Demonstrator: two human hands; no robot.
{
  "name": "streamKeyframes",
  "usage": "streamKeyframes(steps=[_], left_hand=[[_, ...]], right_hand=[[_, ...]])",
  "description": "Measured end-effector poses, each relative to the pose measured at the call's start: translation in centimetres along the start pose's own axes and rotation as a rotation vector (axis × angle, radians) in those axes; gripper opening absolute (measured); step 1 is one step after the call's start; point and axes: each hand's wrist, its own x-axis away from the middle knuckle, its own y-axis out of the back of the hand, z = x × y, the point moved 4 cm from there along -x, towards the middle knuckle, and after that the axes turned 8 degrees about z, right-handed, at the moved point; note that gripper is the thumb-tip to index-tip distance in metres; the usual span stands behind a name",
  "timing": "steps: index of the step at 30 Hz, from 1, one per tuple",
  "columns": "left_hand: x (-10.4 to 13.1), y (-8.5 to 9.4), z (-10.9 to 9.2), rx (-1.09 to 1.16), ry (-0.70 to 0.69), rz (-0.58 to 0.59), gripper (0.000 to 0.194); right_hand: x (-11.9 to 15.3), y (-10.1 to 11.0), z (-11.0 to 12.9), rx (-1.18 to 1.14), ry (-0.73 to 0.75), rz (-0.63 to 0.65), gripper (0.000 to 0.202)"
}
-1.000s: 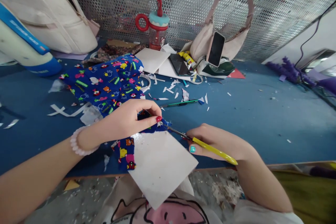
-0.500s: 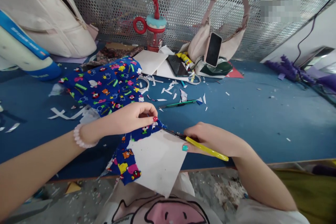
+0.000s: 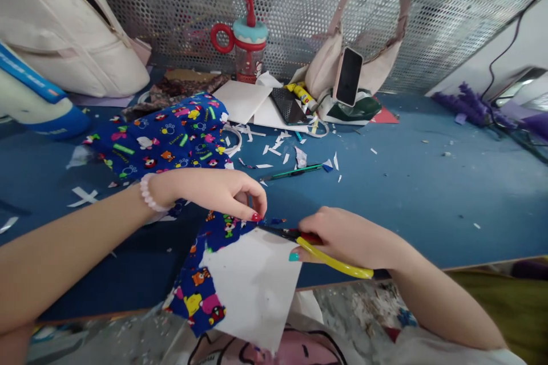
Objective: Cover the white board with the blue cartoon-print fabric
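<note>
My right hand (image 3: 338, 234) grips the scissors (image 3: 327, 261), which have a yellow handle and dark blades. The blades point left, their tips at the upper edge of a white board (image 3: 252, 279) partly covered with blue cartoon-print fabric (image 3: 201, 276). My left hand (image 3: 222, 191), with a bracelet at the wrist, pinches the fabric's top edge beside the blade tips; the exact grip is partly hidden by the fingers. A small blue fabric scrap (image 3: 276, 220) is just beyond the blades. The board overhangs the table's front edge, close to my body.
A larger piece of the same fabric (image 3: 162, 137) lies behind my left hand. A green craft knife (image 3: 295, 171) and paper scraps are mid-table. Behind stand a cup with a straw (image 3: 250, 45), a handbag (image 3: 325, 68), a propped phone (image 3: 349, 77) and a backpack (image 3: 85, 51).
My left hand has shifted right and slightly down along the fabric edge. The board and scissors sit a little lower. A small blue scrap now shows apart beyond the blades.
</note>
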Motion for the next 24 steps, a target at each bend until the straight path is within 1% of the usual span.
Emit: streamKeyframes(steps=[4,7,12,18,21,24], left_hand=[[-0.5,0.2,0.2,0.013,0.024,0.079,0.015],[-0.9,0.3,0.4,0.040,-0.018,0.089,0.015],[-0.9,1.2,0.6,-0.004,-0.071,-0.013,0.017],[-1.0,2.9,0.4,-0.035,-0.098,-0.133,0.018],[-1.1,3.5,1.0,0.010,-0.124,-0.215,0.019],[-1.2,3.8,2.0,0.093,-0.141,-0.299,0.020]], right_hand=[[0.1,0.1,0.3,0.024,-0.032,0.021,0.037],[0.1,0.1,0.4,0.015,-0.048,0.025,0.038],[-0.1,0.3,0.1,0.043,-0.042,0.014,0.038],[-0.6,1.6,-1.0,0.180,-0.145,-0.076,0.035],[-1.0,2.2,-1.5,0.242,-0.176,-0.122,0.033],[-1.5,2.4,-2.0,0.273,-0.190,-0.161,0.032]])
